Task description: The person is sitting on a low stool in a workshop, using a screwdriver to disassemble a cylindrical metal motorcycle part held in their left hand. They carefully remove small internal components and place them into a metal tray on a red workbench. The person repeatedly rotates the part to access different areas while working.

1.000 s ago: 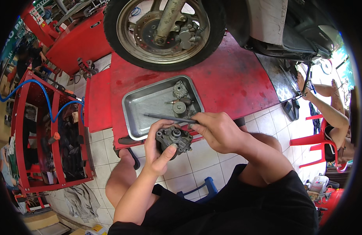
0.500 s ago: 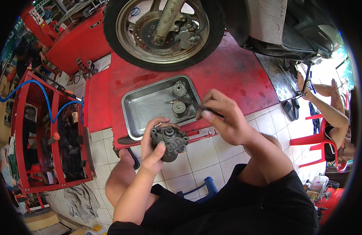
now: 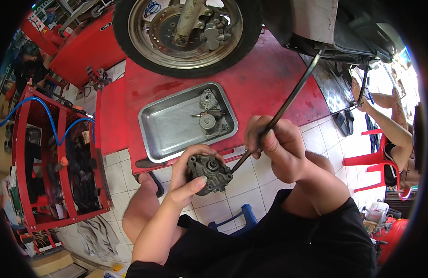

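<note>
My left hand (image 3: 186,180) is closed around a dark grey metal housing (image 3: 209,173) with a toothed shaft at its centre, held above the floor in front of the tray. In my right hand (image 3: 281,143) is a long, thin dark metal rod tool (image 3: 295,90), pinched between thumb and fingers. The rod slants from upper right down to the housing. Its lower tip is at the housing's right edge; whether it sits in a bolt I cannot tell. Beyond my hands, a steel tray (image 3: 167,129) holds a small metal cover (image 3: 207,98), a round metal part (image 3: 207,123) and several small bolts (image 3: 223,128).
The tray rests on a red platform (image 3: 269,69), below a scooter's front wheel (image 3: 130,46). A blue stool (image 3: 249,217) stands between my legs. To the left is a red tool rack (image 3: 68,153) with a blue hose (image 3: 49,111). Another person sits on a red chair (image 3: 376,161) at the right.
My right hand has moved slightly right and down, and the rod has swung into a long diagonal with its tip at the housing. My left hand has tilted and shifted the housing slightly right.
</note>
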